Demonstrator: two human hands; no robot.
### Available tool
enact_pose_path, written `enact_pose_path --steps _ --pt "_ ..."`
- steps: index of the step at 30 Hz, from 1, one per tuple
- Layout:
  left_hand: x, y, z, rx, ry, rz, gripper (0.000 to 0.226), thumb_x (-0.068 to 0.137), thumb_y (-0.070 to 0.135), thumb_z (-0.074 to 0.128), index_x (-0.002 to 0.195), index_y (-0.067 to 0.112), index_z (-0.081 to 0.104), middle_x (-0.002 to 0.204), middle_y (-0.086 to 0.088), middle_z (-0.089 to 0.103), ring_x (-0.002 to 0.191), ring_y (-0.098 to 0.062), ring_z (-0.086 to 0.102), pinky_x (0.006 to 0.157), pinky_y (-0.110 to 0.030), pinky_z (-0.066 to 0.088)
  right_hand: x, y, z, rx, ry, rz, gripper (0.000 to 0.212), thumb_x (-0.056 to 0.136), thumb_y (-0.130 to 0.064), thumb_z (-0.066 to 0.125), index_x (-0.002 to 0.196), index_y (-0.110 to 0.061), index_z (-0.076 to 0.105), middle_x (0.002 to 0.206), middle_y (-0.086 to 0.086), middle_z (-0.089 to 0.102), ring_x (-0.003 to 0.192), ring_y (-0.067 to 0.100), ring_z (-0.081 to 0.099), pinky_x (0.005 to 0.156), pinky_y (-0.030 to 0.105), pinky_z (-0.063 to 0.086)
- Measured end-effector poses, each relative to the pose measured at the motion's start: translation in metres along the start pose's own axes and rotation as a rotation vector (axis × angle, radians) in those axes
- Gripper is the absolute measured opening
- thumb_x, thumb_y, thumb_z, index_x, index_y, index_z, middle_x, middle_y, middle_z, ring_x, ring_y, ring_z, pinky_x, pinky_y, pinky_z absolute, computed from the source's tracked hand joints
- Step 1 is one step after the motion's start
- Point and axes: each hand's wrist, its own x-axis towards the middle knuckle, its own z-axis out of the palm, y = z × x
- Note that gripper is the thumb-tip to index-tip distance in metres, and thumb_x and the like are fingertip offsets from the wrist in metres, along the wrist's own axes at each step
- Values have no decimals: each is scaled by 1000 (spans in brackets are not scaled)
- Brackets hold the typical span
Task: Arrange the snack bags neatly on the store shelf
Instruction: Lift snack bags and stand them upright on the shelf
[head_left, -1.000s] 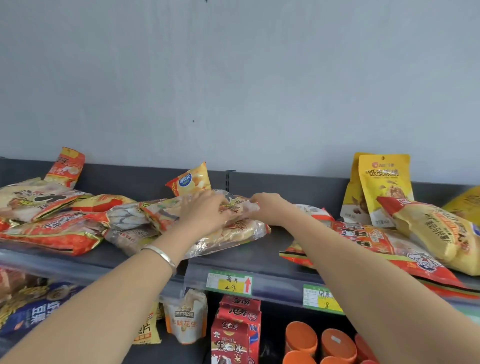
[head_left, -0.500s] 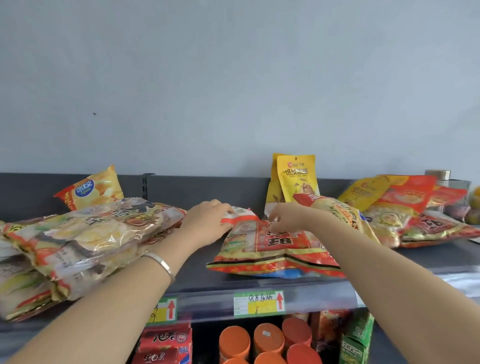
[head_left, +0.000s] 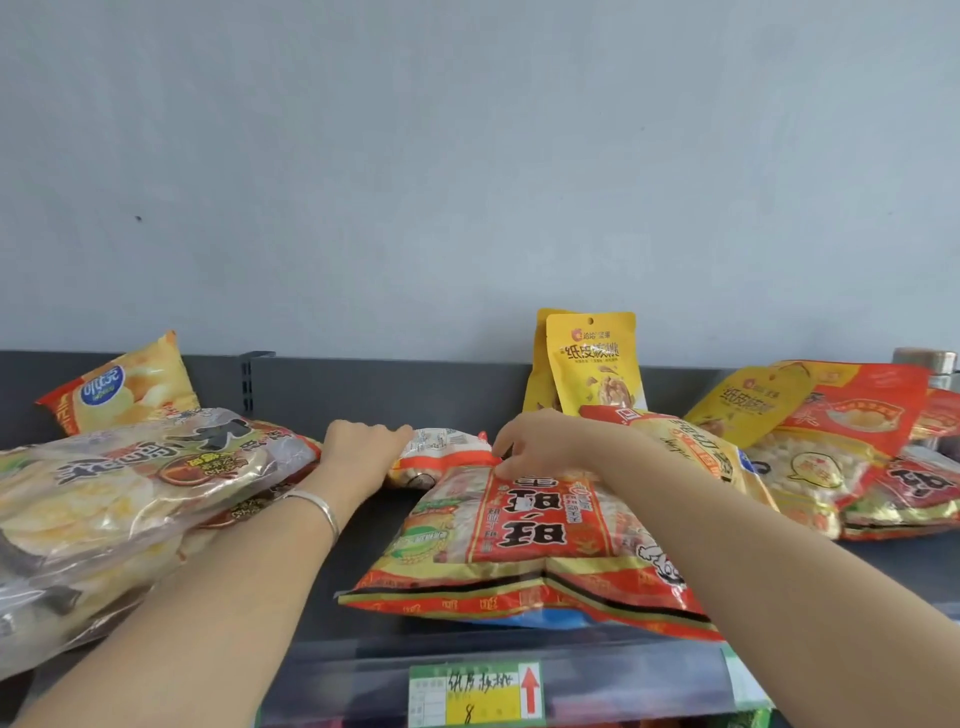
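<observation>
A grey store shelf (head_left: 363, 613) carries loose snack bags. A large red and yellow bag (head_left: 524, 530) lies flat at the middle. Behind it lies a small white and orange bag (head_left: 441, 447). My left hand (head_left: 363, 452), with a silver bangle on the wrist, is curled on that small bag's left end. My right hand (head_left: 540, 441) has its fingertips closed on the far edge of the red and yellow bag. A stack of clear rice-cracker bags (head_left: 130, 493) lies at the left, touching my left forearm.
An orange chip bag (head_left: 124, 389) leans on the back panel at the left. Two yellow walnut pouches (head_left: 592, 364) stand at the back centre. More red and yellow bags (head_left: 841, 447) are piled at the right. A price label (head_left: 478, 693) sits on the shelf's front rail.
Both hands left the clear cracker bags and moved right to the white and orange bag and the red and yellow bag. The view shifted right with them.
</observation>
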Motion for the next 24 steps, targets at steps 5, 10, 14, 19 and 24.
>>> enact_pose_path --steps 5,10,14,19,24 --pt "8 -4 -31 -113 250 -75 12 94 18 48 83 23 46 92 0 64 84 -25 61 60 -29 37 14 6 -3 87 68 4 56 96 -35 54 146 -13 38 148 7 42 134 25 41 107 36 34" --pt "10 0 -64 39 502 56 40 51 6 79 51 22 43 39 6 24 40 -17 32 47 -17 15 29 6 -7 149 200 29 88 88 -34 67 153 -13 12 154 15 24 134 31 39 105 37 38" --pt "8 -2 -77 58 760 172 31 40 5 82 43 19 55 36 4 45 37 -19 44 46 -20 29 45 -2 -5 227 336 34 95 77 -36 75 151 -21 18 146 13 36 130 35 41 104 46 42" --pt "2 -1 -97 16 940 183 29 41 0 78 43 19 56 38 7 45 43 -18 46 52 -21 30 54 -21 -6 429 510 71 43 78 -37 71 114 -19 56 106 3 67 103 25 62 78 33 47" --pt "-9 -14 -105 -434 1022 -20 50 74 22 76 120 23 59 124 -5 58 114 -28 53 90 -47 42 44 -25 -19 717 784 146 39 82 -28 70 118 -15 63 111 9 70 104 27 63 84 36 50"
